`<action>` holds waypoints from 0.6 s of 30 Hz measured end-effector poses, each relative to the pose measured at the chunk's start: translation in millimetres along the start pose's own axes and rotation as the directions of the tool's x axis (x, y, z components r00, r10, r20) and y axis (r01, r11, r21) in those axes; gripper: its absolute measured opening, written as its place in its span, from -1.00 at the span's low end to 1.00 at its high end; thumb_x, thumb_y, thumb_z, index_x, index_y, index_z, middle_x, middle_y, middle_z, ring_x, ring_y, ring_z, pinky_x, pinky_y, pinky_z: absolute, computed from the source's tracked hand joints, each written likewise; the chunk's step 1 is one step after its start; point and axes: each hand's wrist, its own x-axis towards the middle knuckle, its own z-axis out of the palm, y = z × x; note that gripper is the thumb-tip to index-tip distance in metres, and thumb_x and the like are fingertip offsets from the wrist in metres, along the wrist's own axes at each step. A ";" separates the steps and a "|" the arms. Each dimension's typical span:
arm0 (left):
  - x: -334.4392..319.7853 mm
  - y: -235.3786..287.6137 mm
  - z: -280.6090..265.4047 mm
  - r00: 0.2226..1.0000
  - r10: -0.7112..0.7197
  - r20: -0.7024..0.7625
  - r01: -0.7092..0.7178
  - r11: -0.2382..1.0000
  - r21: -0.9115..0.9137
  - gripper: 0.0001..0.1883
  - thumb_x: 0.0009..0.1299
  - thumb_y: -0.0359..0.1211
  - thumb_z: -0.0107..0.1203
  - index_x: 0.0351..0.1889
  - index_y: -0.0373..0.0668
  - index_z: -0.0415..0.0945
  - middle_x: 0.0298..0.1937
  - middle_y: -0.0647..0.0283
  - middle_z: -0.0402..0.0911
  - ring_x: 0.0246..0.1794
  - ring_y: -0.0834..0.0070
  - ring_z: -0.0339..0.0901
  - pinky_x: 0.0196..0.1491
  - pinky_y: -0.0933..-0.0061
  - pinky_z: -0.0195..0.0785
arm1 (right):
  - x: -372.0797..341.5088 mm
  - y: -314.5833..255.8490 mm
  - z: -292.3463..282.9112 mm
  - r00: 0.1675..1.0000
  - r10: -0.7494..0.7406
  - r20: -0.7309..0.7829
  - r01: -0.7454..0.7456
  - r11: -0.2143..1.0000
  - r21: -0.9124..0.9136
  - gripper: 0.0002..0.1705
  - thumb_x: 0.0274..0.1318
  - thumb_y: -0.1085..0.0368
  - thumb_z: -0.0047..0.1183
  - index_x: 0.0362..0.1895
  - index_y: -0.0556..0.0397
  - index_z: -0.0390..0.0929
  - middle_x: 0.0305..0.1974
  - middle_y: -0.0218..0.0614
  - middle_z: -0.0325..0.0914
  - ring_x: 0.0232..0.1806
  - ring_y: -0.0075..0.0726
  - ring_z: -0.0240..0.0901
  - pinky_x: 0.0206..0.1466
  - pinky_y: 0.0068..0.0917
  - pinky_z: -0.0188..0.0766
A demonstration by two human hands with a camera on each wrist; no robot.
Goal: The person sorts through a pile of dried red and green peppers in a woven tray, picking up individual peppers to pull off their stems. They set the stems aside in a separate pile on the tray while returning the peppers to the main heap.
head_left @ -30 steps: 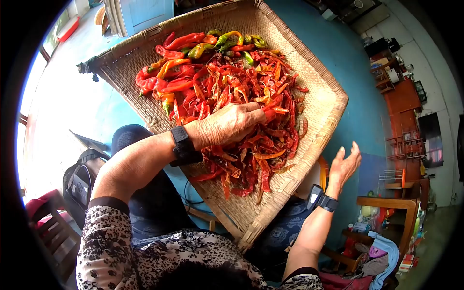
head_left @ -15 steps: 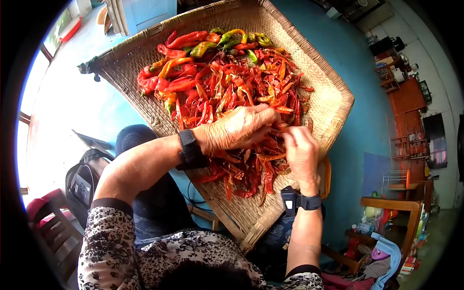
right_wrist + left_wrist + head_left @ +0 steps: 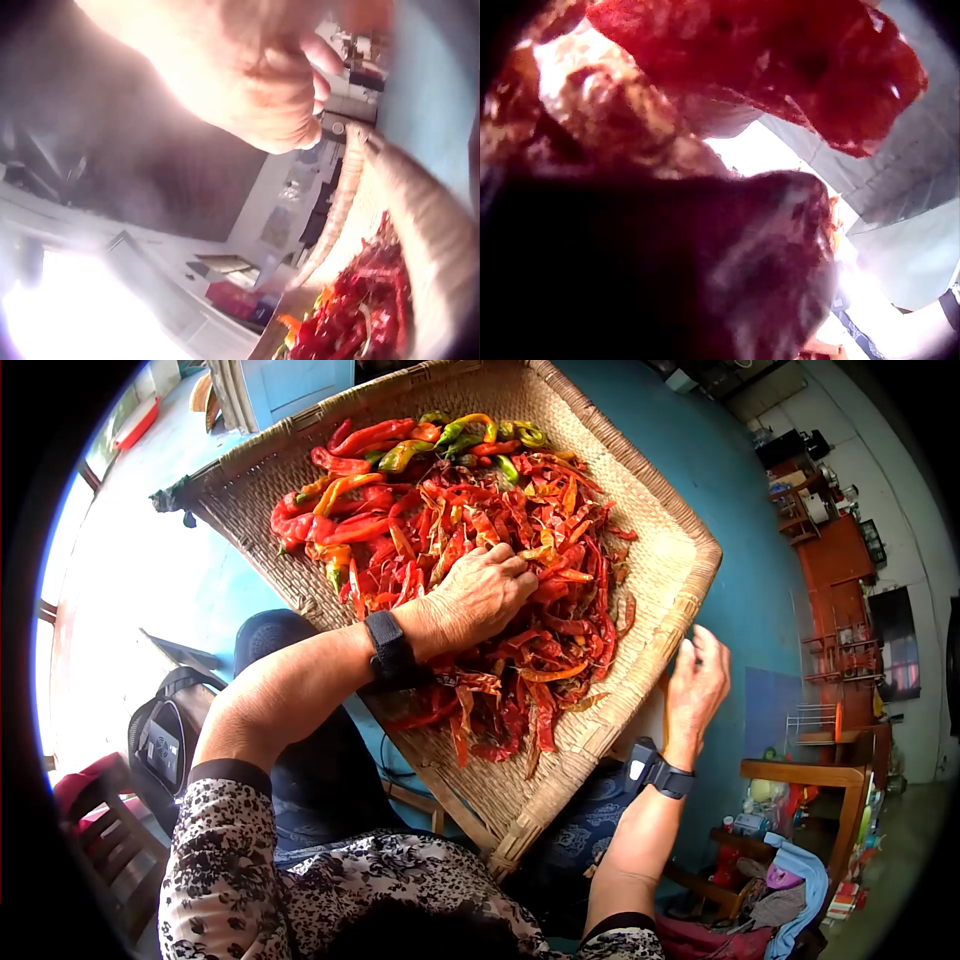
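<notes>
At the far left, a red basin (image 3: pixel 138 422) shows near the dark rim of the head view, and below it a slatted chair (image 3: pixel 110 835) is partly swallowed by that rim. A dark bag (image 3: pixel 160 745) stands beside the person's leg.

Next comes a woven tray (image 3: pixel 665 550), its top edge cut off by the frame. On its left and far side lie glossy peppers (image 3: pixel 350 525), red, orange and green; wrinkled red peppers (image 3: pixel 545 660) fill the middle. The left hand (image 3: pixel 472 600) rests on these, fingers bent down into the pile; their tips are hidden, so whether they grip a pepper I cannot tell. The left wrist view is mostly blocked by a dark blur and one close red pepper.

The right hand (image 3: pixel 697 685) is just outside the tray's right edge, fingers loosely bent and seemingly holding nothing, though its palm is turned from view. At the lower right, a pale blue cloth (image 3: pixel 808 880) drapes over a wooden chair (image 3: pixel 800 771), whose lower part is hard to make out.
</notes>
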 end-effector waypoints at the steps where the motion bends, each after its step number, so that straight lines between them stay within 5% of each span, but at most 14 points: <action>1: 1.0 -0.4 -2.6 1.000 -0.019 0.020 0.020 0.999 -0.037 -0.90 0.30 -0.36 0.09 -0.31 -0.18 0.49 -0.31 0.20 0.46 -0.21 0.25 0.40 -0.12 0.28 0.34 | 1.4 -16.9 3.7 0.997 -0.024 0.074 0.019 0.997 0.071 -0.71 0.09 0.41 0.12 -0.05 0.12 0.54 -0.11 -0.02 0.52 -0.18 0.08 0.51 -0.09 -0.24 0.48; 5: 3.7 -1.4 -10.3 0.999 -0.042 0.004 0.042 0.995 -0.085 -0.89 0.31 -0.36 0.10 -0.28 -0.19 0.50 -0.33 0.20 0.48 -0.24 0.22 0.43 -0.15 0.24 0.37 | 1.8 -73.3 29.5 0.843 -0.278 0.460 0.153 0.944 0.291 -0.70 0.08 0.43 0.14 -0.05 0.16 0.54 -0.07 -0.06 0.52 -0.24 -0.02 0.57 -0.18 -0.29 0.55; 10: 7.3 -4.3 -28.8 0.982 -0.120 -0.147 0.076 0.958 -0.275 -0.84 0.26 -0.39 0.15 -0.23 -0.19 0.50 -0.31 0.17 0.48 -0.22 0.18 0.45 -0.17 0.21 0.40 | 5.3 -78.7 58.9 0.755 -0.432 0.493 0.391 0.901 0.190 -0.66 0.01 0.46 0.11 -0.05 0.22 0.48 -0.21 0.02 0.48 -0.24 0.17 0.51 -0.14 -0.10 0.48; 12: 5.5 -7.0 -29.9 0.967 -0.137 -0.214 0.058 0.939 -0.339 -0.84 0.24 -0.43 0.17 -0.24 -0.22 0.50 -0.34 0.16 0.47 -0.24 0.16 0.44 -0.20 0.21 0.38 | 8.2 -84.3 57.7 0.717 -0.296 0.631 0.304 0.948 0.098 -0.67 0.00 0.45 0.10 -0.08 0.22 0.46 -0.23 0.01 0.48 -0.23 0.20 0.49 -0.15 -0.04 0.44; 15: 2.2 -12.3 -32.8 0.964 -0.140 -0.224 0.043 0.920 -0.388 -0.88 0.27 -0.41 0.17 -0.29 -0.23 0.49 -0.39 0.14 0.46 -0.29 0.13 0.44 -0.23 0.19 0.37 | 8.1 -82.3 49.2 0.766 -0.322 0.556 0.241 0.946 0.215 -0.78 0.01 0.45 0.11 -0.20 0.22 0.51 -0.23 -0.01 0.49 -0.26 0.17 0.50 -0.22 -0.10 0.45; 17: 0.5 -12.0 -36.6 0.962 -0.152 -0.227 0.055 0.921 -0.386 -0.87 0.31 -0.39 0.15 -0.32 -0.25 0.47 -0.41 0.10 0.46 -0.31 0.10 0.46 -0.26 0.17 0.36 | 4.0 -69.4 45.8 0.806 -0.220 0.550 0.035 0.945 0.326 -0.86 0.08 0.38 0.15 -0.26 0.15 0.59 -0.30 -0.22 0.55 -0.37 -0.23 0.54 -0.31 -0.33 0.46; 18: -0.1 -10.6 -39.2 0.966 -0.185 -0.183 0.092 0.900 -0.425 -0.87 0.32 -0.39 0.15 -0.31 -0.26 0.47 -0.40 0.09 0.46 -0.30 0.09 0.47 -0.26 0.17 0.37 | 4.9 -71.5 35.7 0.835 -0.191 0.516 0.008 0.942 0.335 -0.87 0.09 0.36 0.16 -0.28 0.14 0.60 -0.33 -0.24 0.56 -0.39 -0.27 0.53 -0.33 -0.37 0.46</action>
